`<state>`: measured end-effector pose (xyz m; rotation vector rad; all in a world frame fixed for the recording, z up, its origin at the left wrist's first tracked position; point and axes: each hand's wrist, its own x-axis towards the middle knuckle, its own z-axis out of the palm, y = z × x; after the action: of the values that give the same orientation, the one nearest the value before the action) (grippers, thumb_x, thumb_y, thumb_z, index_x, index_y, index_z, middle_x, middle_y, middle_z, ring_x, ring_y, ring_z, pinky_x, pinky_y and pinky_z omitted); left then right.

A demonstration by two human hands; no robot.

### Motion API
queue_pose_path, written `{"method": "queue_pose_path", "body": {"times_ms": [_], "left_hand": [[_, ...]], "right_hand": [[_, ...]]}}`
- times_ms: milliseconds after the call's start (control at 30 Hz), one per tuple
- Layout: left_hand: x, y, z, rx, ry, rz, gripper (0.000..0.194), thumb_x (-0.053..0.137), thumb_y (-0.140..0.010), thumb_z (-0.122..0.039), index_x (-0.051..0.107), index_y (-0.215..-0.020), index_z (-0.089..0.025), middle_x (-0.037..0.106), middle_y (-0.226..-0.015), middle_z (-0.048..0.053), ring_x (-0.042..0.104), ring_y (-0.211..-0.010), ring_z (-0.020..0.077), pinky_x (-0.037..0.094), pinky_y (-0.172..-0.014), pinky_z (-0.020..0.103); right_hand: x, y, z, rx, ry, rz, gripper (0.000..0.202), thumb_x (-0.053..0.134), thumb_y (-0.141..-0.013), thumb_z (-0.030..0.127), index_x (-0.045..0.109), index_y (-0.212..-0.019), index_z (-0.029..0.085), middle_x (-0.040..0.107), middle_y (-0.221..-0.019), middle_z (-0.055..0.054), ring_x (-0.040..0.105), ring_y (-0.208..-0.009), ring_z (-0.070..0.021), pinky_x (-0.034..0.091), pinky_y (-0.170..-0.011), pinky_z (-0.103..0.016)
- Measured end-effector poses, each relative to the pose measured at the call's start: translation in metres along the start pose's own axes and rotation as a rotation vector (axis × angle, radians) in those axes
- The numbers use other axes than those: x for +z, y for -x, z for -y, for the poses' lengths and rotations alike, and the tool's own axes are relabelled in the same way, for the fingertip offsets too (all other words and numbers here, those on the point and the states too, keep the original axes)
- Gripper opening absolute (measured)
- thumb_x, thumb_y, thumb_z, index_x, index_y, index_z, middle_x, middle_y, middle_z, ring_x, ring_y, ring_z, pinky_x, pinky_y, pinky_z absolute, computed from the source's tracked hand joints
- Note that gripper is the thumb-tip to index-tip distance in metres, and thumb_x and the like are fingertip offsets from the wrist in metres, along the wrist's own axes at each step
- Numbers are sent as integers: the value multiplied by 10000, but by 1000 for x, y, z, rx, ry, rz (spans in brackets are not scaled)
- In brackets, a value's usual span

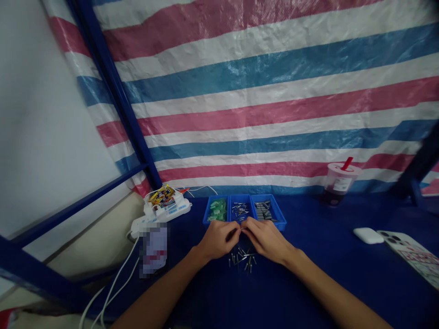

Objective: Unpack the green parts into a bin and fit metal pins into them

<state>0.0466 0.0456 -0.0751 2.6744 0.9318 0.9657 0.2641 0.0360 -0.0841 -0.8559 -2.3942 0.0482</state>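
Note:
My left hand (221,239) and my right hand (266,238) meet fingertip to fingertip just in front of a blue three-compartment tray (281,225). Both are closed in a pinch around something small, mostly hidden by the fingers. Below them a loose pile of thin, silvery metal pins or screws (244,257) lies scattered on the blue table. In the tray, the left compartment holds green plastic pieces (218,210). More thin metal pieces (240,210) fill the middle one, and grey cylindrical pieces (263,210) lie in the right one.
To the left are a white power strip (174,211) with cables, yellow snack packets (162,195) and a blurred-out item (154,250). A lidded cup (339,183) with a red straw, a white earphone case (368,235) and a phone (411,256) lie right. Striped sheeting (240,109) hangs behind.

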Motion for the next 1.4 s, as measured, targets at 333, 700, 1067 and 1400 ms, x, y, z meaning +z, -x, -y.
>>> {"method": "queue_pose_path", "body": {"times_ms": [333,700,1067,1400], "left_hand": [[0,0,1,-2,-7,1,163,534,-959,-215,649,-853,-171,579,-594,-31,503,-499,91,355,-533,216],[-1,0,1,0,-13,9,181,524,-969,-230,657,-863,-170,581,-589,-31,504,-494,91,364,-530,218],[0,0,2,1,0,-17,164,537,-965,-220,676,-897,-167,586,-582,-33,502,-485,83,368,-529,213],[-1,0,3,-12,-20,-32,199,520,-977,-245,680,-883,-171,577,-576,-33,482,-477,83,358,-534,220]], "right_hand": [[1,0,-1,14,2,-9,179,368,-1079,228,542,-1050,199,635,-936,-37,599,-746,-148,395,-662,-276],[-1,0,-2,9,2,-31,191,369,-1073,208,559,-1065,201,641,-929,-30,596,-730,-143,385,-642,-278],[-2,-1,-7,19,45,-48,181,400,-1024,124,557,-1058,207,648,-937,-36,608,-739,-156,380,-649,-281],[-3,1,-16,39,25,-81,182,402,-1026,122,564,-1036,204,664,-934,-42,637,-764,-162,416,-671,-266]]}}
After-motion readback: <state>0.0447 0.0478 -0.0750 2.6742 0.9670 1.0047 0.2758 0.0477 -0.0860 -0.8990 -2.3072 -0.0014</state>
